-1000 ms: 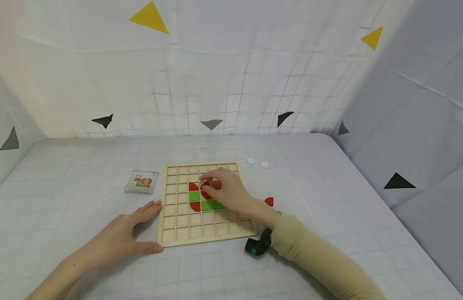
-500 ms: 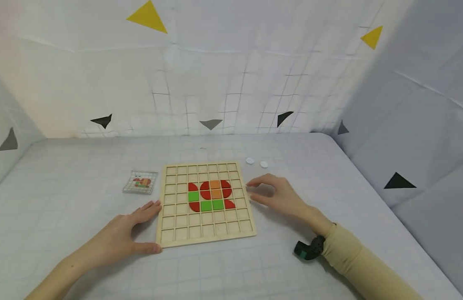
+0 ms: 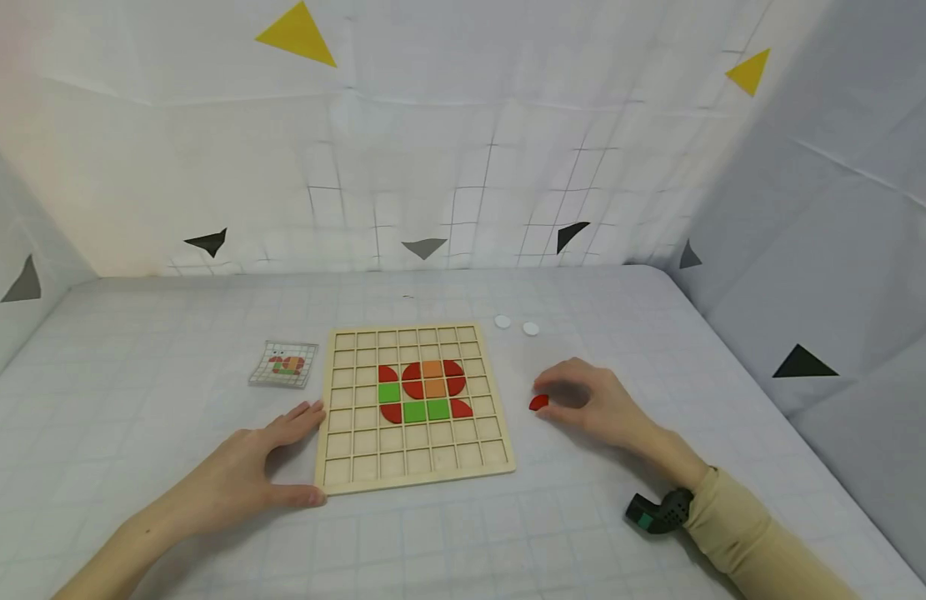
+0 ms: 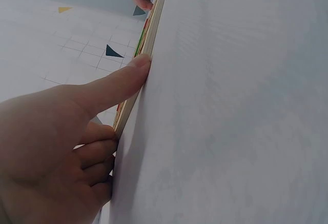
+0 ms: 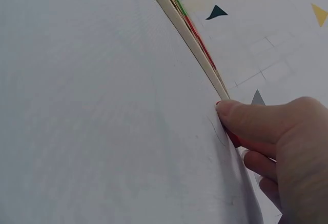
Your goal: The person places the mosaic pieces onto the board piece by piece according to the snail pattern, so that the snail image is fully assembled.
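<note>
A square wooden grid board lies on the table, with red rounded tiles, green squares and orange squares set in its middle cells. My left hand rests at the board's left edge, its spread thumb and fingertips touching the rim. To the right of the board, my right hand pinches a loose red quarter-circle tile just above the table. In the right wrist view the thumb covers much of that red tile.
Left of the board lies a small card with a printed coloured tile picture on a grid. Two white discs, the nearer one and the farther one, lie behind the board's right corner. A dark wrist device sits on the right wrist.
My right hand has moved off the board to the right and down to the loose red tile, uncovering the coloured pattern. The left hand has stayed at the board's edge.
</note>
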The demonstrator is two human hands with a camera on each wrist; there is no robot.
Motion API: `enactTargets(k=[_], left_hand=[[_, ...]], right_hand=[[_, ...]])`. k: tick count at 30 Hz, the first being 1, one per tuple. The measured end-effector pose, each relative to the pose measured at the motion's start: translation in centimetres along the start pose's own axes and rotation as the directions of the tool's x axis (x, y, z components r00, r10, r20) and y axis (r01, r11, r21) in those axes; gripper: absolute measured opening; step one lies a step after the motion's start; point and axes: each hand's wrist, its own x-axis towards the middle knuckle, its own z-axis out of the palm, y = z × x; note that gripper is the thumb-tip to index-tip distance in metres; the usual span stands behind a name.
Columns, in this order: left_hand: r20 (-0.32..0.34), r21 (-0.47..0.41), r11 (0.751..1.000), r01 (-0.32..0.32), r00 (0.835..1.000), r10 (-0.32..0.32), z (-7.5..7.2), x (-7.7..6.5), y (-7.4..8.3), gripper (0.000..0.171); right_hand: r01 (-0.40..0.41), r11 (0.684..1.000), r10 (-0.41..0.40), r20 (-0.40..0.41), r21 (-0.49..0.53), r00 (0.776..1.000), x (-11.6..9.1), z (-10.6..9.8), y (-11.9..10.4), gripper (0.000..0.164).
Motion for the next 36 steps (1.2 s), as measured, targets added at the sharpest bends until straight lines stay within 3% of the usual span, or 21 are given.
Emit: enactTargets(k=[7,16,36], left_hand=[[-0.005,-0.011,1.0,0.002,1.0,-0.002,0.04,-0.14,-0.05,0.102],[-0.002,-0.004,1.0,-0.001,1.0,0.001,-0.07,-0.12,0.06,0.102],[0.002,-0.003,1.0,0.022,1.0,-0.022,-0.06,-0.02,0.12,0.104]], right_hand=[[0.033,0.999,-0.032,-0.037,0.023,0.999,-0.18,0.23,0.61,0.033],[0.018,0.999,-0.021,-0.093,-0.034,0.995,-0.24,0.29,0.36,0.032],[-0.012,0.999,0.006,-0.117,-0.048,0.993,-0.42,0.19,0.3,0.031]])
